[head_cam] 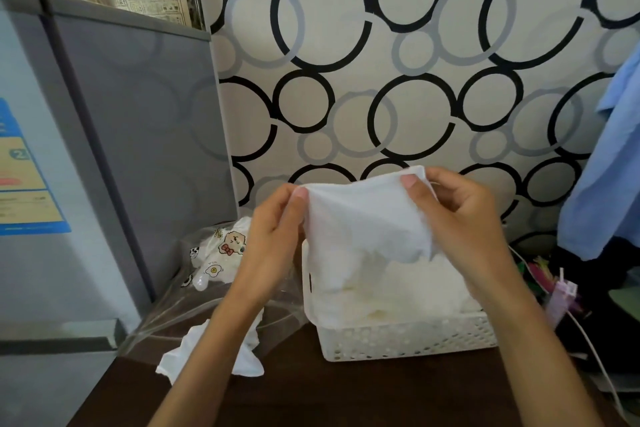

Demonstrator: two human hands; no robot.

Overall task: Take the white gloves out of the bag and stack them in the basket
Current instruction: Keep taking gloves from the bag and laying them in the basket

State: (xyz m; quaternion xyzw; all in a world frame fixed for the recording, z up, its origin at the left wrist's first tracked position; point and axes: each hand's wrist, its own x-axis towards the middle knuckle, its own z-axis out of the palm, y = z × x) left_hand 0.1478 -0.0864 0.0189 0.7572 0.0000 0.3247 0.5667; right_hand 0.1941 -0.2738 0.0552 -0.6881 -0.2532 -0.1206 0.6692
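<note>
A white glove (367,218) hangs stretched between both hands above the white perforated basket (408,340). My left hand (273,243) pinches its left top corner and my right hand (460,218) pinches its right top corner. White gloves (415,291) are piled inside the basket under it. To the left lies the clear plastic bag (214,267) printed with cartoon stickers, with something white inside. Another white glove (207,354) lies crumpled on the dark table at the bag's mouth, partly hidden by my left forearm.
A grey fridge (104,149) stands close on the left. A circle-patterned curtain (398,62) hangs right behind the basket. Blue cloth (609,166) hangs at the right, with small colourful items and a white cable (595,350) below it. The dark wooden table (311,399) runs toward me.
</note>
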